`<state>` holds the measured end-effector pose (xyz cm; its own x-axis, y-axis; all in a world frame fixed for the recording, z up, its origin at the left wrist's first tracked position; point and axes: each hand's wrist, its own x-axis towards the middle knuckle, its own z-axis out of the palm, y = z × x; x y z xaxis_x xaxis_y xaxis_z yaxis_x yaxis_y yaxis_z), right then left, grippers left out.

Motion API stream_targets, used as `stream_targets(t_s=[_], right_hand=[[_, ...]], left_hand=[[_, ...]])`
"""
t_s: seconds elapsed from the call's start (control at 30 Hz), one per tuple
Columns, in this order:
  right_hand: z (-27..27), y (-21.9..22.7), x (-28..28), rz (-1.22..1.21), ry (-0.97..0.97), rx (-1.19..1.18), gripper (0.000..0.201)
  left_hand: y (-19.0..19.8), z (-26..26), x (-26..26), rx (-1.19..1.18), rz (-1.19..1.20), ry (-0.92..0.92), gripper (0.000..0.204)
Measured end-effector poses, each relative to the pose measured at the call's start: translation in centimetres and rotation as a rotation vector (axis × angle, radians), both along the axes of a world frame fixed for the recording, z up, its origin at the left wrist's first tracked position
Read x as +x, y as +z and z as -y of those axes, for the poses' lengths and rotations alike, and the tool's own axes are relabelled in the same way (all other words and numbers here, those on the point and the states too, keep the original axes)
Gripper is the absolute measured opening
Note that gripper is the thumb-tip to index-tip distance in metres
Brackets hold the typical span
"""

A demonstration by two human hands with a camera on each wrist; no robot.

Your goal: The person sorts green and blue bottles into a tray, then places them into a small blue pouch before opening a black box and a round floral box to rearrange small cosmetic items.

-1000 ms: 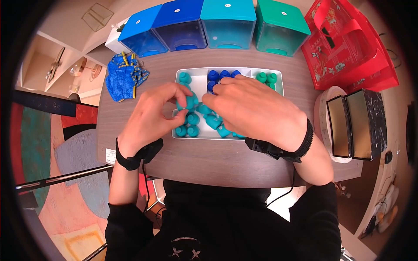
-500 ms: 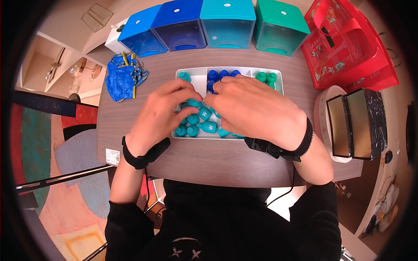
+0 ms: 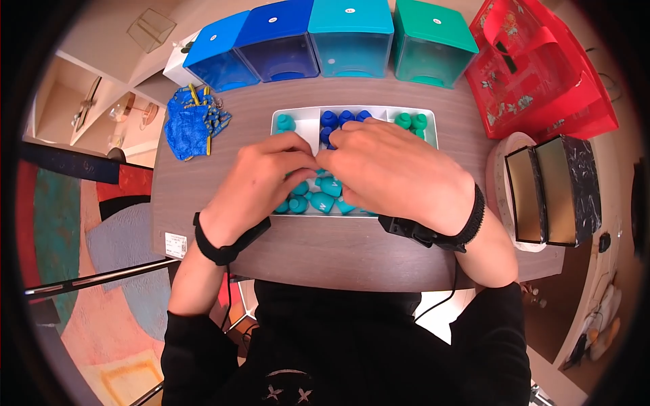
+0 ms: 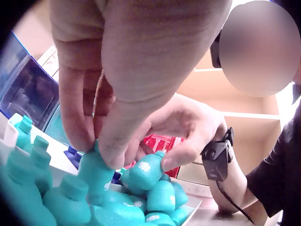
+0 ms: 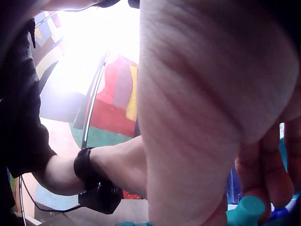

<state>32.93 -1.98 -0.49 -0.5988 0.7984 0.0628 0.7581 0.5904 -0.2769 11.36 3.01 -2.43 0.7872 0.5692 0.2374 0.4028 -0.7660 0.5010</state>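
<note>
Digging into a white divided tray (image 3: 308, 122) full of little plastic bottles, both hands are right in the middle of the table (image 3: 338, 250). The left hand (image 3: 261, 183) has its fingers curled down and, going by the left wrist view, its thumb and fingertips pinch the top of one teal bottle (image 4: 96, 172) that stands upright in the pile. The right hand (image 3: 393, 172) sits just beside it, knuckles nearly touching, and its fingers are wrapped round another teal bottle (image 4: 143, 172) that lies tilted on its side, white label showing. The right wrist view is mostly the palm up close, so it doesn't add much beyond a teal cap (image 5: 247, 209) under the fingertips.

The loose teal bottles (image 3: 318, 199) fill the near, big compartment of the tray, under and between the two hands. At the far side of the tray there's a teal one (image 3: 284, 122) in the left compartment, dark blue bottles (image 3: 345, 116) in the middle one, and green bottles (image 3: 412, 121) in the right one.

Behind the tray there's a row of four small drawer boxes (image 3: 332, 40), going light blue, dark blue, teal, green from left to right. A crumpled blue bag (image 3: 193, 122) lies to the left of the tray, a red bag (image 3: 542, 74) is off at the far right, and two dark boxes (image 3: 552, 189) stand on a round white thing at the right edge of the table.
</note>
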Motion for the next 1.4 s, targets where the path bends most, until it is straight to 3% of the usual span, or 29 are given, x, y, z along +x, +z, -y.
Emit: stream_targets(t_s=[0.1,0.17,0.27,0.5,0.7,0.87,0.93,1.17,1.4], right_hand=[[0.2,-0.3,0.2,-0.060,0.027,0.071,0.021],[0.1,-0.2,-0.1,-0.067,0.037,0.075,0.021],[-0.1,0.0,-0.2,0.001,0.000,-0.033,0.022],[0.0,-0.2,-0.1,-0.051,0.017,0.048,0.024],[-0.5,-0.1,-0.1,-0.016,0.000,0.020,0.022],[-0.9,-0.3,0.0,0.003,-0.009,0.003,0.019],[-0.7,0.0,0.4,-0.051,-0.021,0.076,0.018],[-0.8,0.6,0.3,0.003,-0.043,-0.018,0.017],[-0.6,0.7,0.6,-0.040,-0.039,0.043,0.018]], left_hand=[[0.7,0.2,-0.3,-0.003,-0.004,0.064,0.015],[0.6,-0.1,-0.5,0.048,-0.111,-0.030,0.015],[-0.1,-0.2,0.1,0.135,-0.182,-0.022,0.015],[-0.4,-0.4,0.2,0.146,-0.192,-0.014,0.017],[1.1,0.0,-0.2,0.003,-0.089,0.090,0.023],[0.7,1.6,0.0,0.096,-0.254,-0.077,0.034],[0.7,1.9,0.1,0.092,-0.293,-0.086,0.037],[0.0,2.4,0.8,0.238,-0.390,-0.090,0.047],[-0.1,1.9,0.4,0.153,-0.373,-0.156,0.049]])
